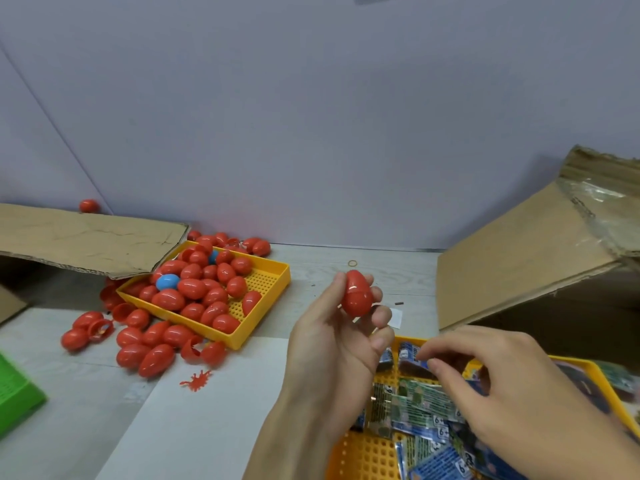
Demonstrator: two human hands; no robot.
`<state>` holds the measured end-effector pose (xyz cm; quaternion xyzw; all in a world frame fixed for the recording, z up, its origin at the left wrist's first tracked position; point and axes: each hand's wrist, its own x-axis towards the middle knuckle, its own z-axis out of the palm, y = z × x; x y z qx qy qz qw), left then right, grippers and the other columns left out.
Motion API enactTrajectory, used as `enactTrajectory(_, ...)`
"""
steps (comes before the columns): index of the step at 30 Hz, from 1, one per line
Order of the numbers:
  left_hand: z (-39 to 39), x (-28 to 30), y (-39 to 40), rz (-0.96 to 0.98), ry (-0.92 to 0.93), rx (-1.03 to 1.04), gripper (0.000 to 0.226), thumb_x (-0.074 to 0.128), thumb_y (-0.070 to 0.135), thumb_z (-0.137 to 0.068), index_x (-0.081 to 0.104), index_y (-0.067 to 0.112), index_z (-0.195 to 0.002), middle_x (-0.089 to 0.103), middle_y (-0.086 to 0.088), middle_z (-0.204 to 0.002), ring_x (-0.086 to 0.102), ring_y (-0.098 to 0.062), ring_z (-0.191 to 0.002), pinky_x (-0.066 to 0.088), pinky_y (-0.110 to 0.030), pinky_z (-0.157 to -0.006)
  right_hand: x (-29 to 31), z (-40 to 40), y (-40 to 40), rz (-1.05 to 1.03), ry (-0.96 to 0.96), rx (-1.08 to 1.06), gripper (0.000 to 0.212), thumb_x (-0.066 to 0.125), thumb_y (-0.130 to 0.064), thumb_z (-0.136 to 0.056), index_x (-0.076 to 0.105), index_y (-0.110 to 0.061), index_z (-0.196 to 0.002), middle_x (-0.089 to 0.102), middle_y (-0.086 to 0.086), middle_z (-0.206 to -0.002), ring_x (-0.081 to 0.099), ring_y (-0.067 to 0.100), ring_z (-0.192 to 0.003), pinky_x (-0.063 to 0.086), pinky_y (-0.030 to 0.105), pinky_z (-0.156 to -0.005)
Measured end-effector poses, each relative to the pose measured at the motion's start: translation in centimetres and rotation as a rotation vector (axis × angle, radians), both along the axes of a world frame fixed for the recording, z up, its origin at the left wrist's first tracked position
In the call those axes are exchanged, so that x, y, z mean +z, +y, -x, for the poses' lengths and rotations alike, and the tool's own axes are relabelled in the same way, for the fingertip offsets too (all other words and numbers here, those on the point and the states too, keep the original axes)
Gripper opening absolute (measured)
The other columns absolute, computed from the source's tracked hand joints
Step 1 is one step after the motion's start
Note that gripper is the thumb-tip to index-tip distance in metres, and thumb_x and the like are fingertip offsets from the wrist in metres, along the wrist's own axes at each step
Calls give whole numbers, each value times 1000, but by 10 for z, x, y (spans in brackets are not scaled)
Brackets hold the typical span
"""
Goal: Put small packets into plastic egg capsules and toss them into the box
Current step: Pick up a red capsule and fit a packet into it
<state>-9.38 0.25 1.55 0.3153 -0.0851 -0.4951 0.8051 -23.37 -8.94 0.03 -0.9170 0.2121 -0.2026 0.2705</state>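
My left hand [334, 336] holds a closed red egg capsule [356, 294] upright between thumb and fingertips, above the table's middle. My right hand [502, 386] hovers over a yellow tray [360, 459] of small blue and green packets [426, 400], fingers curled downward; its fingertips are near a blue packet [410, 353], and I cannot tell if they pinch it. A second yellow tray [266, 299] to the left holds several red capsules and two blue ones [167, 282]. A cardboard box [526, 258] stands open at the right.
Loose red capsules [152, 344] and open halves lie on the table left of the capsule tray. A cardboard flap [86, 240] covers the far left. A green tray [17, 393] sits at the left edge. A red splat toy [196, 379] and a rubber band [352, 262] lie on the table.
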Motion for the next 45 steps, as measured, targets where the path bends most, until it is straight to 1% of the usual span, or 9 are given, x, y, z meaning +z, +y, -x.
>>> enactTrajectory(7, 2, -3, -3, 15, -15, 21, 35, 51, 19, -88, 61, -5, -112, 56, -14, -77, 49, -15, -54, 40, -21, -41, 2, 1, 1, 26, -35, -9, 25, 64, -29, -86, 57, -51, -77, 49, -47, -100, 49, -18, -99, 36, -2, -81)
enactTrajectory(12, 2, -3, -2, 0, -13, 9, 29, 44, 18, -98, 63, 0, -110, 55, -14, -77, 47, -15, -55, 37, -20, -41, 1, 1, 1, 32, -35, -12, 25, 63, -29, -87, 57, -51, -77, 50, -46, -99, 49, -17, -100, 36, -2, -81)
enactTrajectory(16, 4, 2, -2, 20, -13, -20, 33, 58, 18, -83, 62, 0, -110, 54, -12, -77, 46, -14, -56, 35, -19, -41, 1, 0, 1, 45, -34, -8, 21, 63, -29, -88, 60, -49, -80, 52, -43, -97, 51, -15, -97, 38, 0, -79)
enactTrajectory(21, 5, 4, -2, 26, -11, 31, 25, 56, 13, -83, 55, 1, -106, 57, -14, -78, 49, -15, -55, 36, -19, -40, 1, 0, 1, 42, -31, -8, 21, 63, -29, -88, 61, -49, -80, 54, -43, -95, 51, -16, -96, 38, 0, -80)
enactTrajectory(24, 6, 5, -1, 26, -29, 36, 20, 54, 16, -85, 53, 1, -99, 62, -17, -84, 53, -17, -58, 40, -20, -43, 0, 0, 1, 43, -29, -10, 24, 63, -29, -87, 60, -50, -78, 57, -40, -90, 51, -16, -96, 38, 0, -80)
enactTrajectory(29, 6, 4, -1, 5, -37, 53, 30, 56, 20, -86, 58, -2, -106, 70, -21, -102, 64, -21, -74, 48, -22, -51, 1, 2, 0, 37, -27, -13, 24, 63, -30, -87, 58, -51, -78, 58, -37, -92, 50, -16, -98, 37, 0, -81)
enactTrajectory(35, 3, 1, -2, 11, 18, 88, 45, 57, 20, -84, 59, -6, -121, 65, -16, -86, 61, -20, -69, 54, -23, -56, 1, 3, 0, 15, -29, -32, 22, 64, -28, -87, 62, -49, -81, 64, -27, -79, 50, -17, -97, 38, 0, -81)
enactTrajectory(41, 2, -1, -3, 7, 25, 95, 25, 47, 8, -98, 64, -2, -113, 67, -25, -87, 65, -22, -67, 58, -23, -60, 3, 4, 0, -4, -20, -36, 17, 62, -30, -89, 63, -46, -86, 63, -26, -80, 48, -18, -98, 38, 0, -78)
enactTrajectory(45, 4, 4, -1, 25, 26, 65, 31, 65, 14, -79, 65, -1, -106, 68, -24, -89, 66, -22, -66, 58, -23, -59, 3, 5, 0, -3, -6, -39, 15, 60, -32, -90, 63, -47, -86, 63, -27, -81, 47, -18, -99, 38, 1, -79)
